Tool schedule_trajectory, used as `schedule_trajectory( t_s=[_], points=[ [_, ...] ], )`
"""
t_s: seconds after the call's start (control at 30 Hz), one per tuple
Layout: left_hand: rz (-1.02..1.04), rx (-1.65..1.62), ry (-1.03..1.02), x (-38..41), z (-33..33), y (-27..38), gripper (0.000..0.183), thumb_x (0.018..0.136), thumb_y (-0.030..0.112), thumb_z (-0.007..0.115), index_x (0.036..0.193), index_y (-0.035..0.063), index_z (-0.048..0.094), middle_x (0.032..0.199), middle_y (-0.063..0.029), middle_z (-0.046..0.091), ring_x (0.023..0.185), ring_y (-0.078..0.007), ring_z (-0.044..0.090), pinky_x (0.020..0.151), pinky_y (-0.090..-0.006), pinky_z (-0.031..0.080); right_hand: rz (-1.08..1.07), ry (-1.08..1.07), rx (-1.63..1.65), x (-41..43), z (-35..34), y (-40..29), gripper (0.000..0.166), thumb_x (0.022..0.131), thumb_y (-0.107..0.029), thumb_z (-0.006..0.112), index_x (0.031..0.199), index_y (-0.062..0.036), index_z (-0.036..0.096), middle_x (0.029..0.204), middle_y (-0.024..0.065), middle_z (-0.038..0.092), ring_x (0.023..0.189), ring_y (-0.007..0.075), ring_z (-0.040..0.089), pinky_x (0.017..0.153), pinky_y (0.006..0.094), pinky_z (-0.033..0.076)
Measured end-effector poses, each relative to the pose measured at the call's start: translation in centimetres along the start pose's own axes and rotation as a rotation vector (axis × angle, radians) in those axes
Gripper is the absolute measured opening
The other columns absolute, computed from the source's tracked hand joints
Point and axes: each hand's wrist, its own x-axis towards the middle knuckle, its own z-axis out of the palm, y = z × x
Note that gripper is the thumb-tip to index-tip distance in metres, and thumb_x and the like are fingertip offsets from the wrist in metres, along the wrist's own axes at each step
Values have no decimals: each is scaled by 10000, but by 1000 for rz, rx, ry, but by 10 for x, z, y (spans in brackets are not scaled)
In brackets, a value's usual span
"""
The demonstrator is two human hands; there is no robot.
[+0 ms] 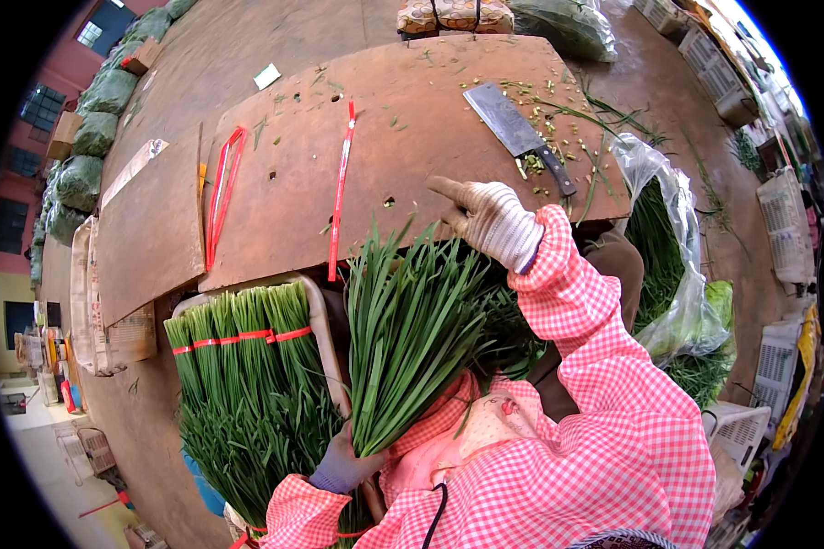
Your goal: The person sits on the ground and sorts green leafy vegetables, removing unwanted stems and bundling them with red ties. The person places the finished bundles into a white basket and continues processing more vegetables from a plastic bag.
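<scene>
My left hand (349,458), in a grey glove, grips a loose bunch of garlic chives (405,329) by one end. The bunch fans out towards the front edge of a wooden board table (281,206). Just over that edge is my right hand (477,209), in a pale knitted glove with soiled fingers. Its fingers stand apart with nothing seen between them. Left of the bunch, several chive bundles (247,357) tied with red tape lie in a crate with a pale rim (326,329). On the board rest a cleaver (511,123) and a red strip of tape (342,192).
More red tape (223,199) lies on the board's left side. Chive trimmings (532,165) are scattered around the cleaver. At right stands a clear plastic bag (680,240) of greens. White plastic crates (786,226) line the right; stuffed green bags (82,182) line the far left.
</scene>
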Motion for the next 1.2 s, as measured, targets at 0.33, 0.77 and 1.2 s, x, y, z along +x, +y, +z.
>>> schedule_trajectory(
  t_s=[0.33, 0.77, 1.2],
  points=[
    [85, 55, -27, 3, -3, -7, 539, 719, 35, 682, 1212, 14, 466, 1050, -55, 619, 926, -127, 583, 829, -277, 468, -10, -603, -413, 58, 20, -8, 253, 850, -207, 543, 1031, -51, 627, 892, 194, 649, 853, 372, 627, 698, 435, 505],
    [73, -25, -54, 8, -3, -15, 553, 720, 45, 683, 1223, 12, 454, 1068, -55, 610, 934, -130, 576, 833, -280, 467, -87, -186, 49, -12, 9, -5, 271, 755, -208, 627, 987, -74, 670, 816, 167, 652, 723, 327, 636, 669, 398, 515],
    [105, 4, -37, 10, -2, -21, 568, 723, 105, 687, 1224, -10, 444, 1040, -83, 623, 928, -140, 578, 838, -287, 461, 193, -52, 329, -9, 21, -7, 133, 789, -135, 651, 867, -31, 683, 788, 149, 636, 714, 308, 622, 669, 379, 500]
  ],
)
